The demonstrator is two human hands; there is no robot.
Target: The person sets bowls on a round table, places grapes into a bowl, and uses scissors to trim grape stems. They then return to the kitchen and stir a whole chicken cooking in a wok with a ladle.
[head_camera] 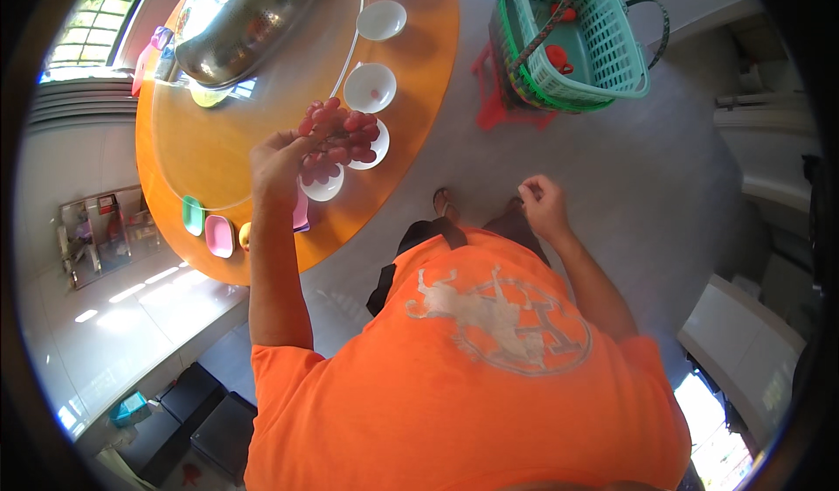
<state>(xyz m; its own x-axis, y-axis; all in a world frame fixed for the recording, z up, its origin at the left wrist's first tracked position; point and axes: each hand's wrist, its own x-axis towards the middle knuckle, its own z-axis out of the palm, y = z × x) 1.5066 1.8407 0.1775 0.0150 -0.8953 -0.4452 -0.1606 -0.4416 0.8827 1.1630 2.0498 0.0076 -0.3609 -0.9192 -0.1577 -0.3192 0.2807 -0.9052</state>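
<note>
My left hand (278, 163) grips a bunch of red grapes (337, 136) above the edge of the round wooden table (429, 52). Beneath the grapes, two white bowls (324, 188) are partly covered from view. Just beyond them stands another white bowl (360, 91) with a small reddish spot inside. Two more white bowls (381, 22) follow along the rim towards the far side. My right hand (545, 206) hangs over the floor beside my body, fingers curled in, and no object shows in it.
A large perforated metal cover (262, 26) stands on the table's glass turntable (216, 144). Green (193, 216) and pink dishes (219, 237) lie near the left edge. Right of the table, a green plastic basket (593, 39) holding red items rests above a red stool (488, 98).
</note>
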